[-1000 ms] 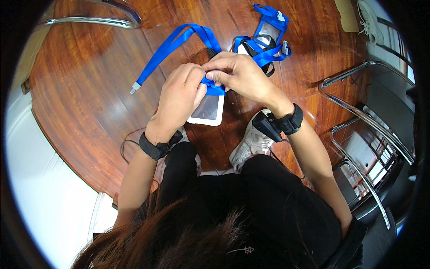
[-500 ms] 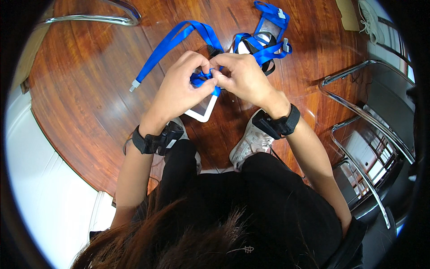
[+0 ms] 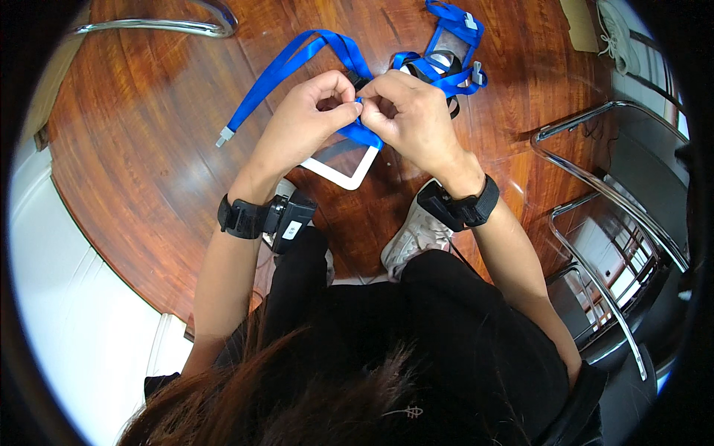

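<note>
Close together above the wooden surface, my left hand (image 3: 305, 126) and my right hand (image 3: 416, 115) pinch a blue ribbon (image 3: 362, 135) between thumbs and forefingers. Under them a white-framed badge holder (image 3: 348, 181) with a clear window hangs or lies at a tilt; its upper part is hidden by my fingers and the ribbon. Beyond my left hand loops a blue lanyard (image 3: 279, 68), ending in a pale clip (image 3: 224, 136) on its left. A black buckle (image 3: 358, 80) shows just past my fingertips. Whether the pinched ribbon belongs to this lanyard, I cannot tell.
Past my right hand lie a blue-edged badge holder (image 3: 455, 48) and tangled blue and black straps (image 3: 446, 73). Chrome-framed chairs (image 3: 595, 186) stand at the right, and a chrome chair leg (image 3: 156, 28) at the far left. My shoes (image 3: 416, 238) are below.
Both hands have shifted slightly away from me, still pinching the blue ribbon. The white-framed badge holder has turned, and more of its lower edge shows.
</note>
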The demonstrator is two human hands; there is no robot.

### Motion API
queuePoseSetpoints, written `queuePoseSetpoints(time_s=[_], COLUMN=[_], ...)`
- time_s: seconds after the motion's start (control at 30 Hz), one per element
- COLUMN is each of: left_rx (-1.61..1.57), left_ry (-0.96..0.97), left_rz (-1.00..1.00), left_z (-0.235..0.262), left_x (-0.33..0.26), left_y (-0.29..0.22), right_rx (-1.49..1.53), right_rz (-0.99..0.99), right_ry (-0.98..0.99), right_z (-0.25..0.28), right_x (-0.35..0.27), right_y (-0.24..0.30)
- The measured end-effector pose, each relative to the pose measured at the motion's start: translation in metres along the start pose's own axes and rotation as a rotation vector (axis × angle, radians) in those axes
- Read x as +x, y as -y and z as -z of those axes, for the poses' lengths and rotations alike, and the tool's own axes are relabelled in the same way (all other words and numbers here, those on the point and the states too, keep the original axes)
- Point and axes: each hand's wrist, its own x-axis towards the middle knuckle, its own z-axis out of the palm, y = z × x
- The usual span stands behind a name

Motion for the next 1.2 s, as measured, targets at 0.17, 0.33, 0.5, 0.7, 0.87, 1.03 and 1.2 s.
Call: queuePoseSetpoints(time_s=[0.17, 0.33, 0.5, 0.7, 0.87, 1.03, 1.2], left_rx=[-0.021, -0.02, -0.093, 0.453, 0.53, 0.638, 0.681], left_ry=[0.019, 0.108, 0.015, -0.169, -0.27, -0.344, -0.409], left_rz=[-0.023, 0.047, 0.083, -0.18, -0.266, -0.324, -0.406], left_z=[-0.003, 0.003, 0.004, -0.005, -0.015, -0.024, -0.033], left_x=[0.001, -0.005, -0.018, -0.028, -0.027, -0.024, -0.02], left_y=[-0.005, -0.006, 0.005, 0.01, 0.003, 0.006, 0.01], right_rx=[-0.028, -0.02, 0.125, 0.448, 0.494, 0.281, 0.32], right_rz=[0.05, 0.08, -0.035, -0.445, -0.623, -0.477, -0.562], right_ry=[-0.024, 0.027, 0.16, 0.321, 0.321, 0.247, 0.137], right_z=[0.001, 0.003, 0.005, 0.006, 0.004, 0.001, 0.001], right_x=[0.002, -0.003, -0.008, -0.005, 0.0, -0.005, -0.005], right_y=[-0.001, -0.002, 0.001, 0.007, 0.009, 0.019, 0.033])
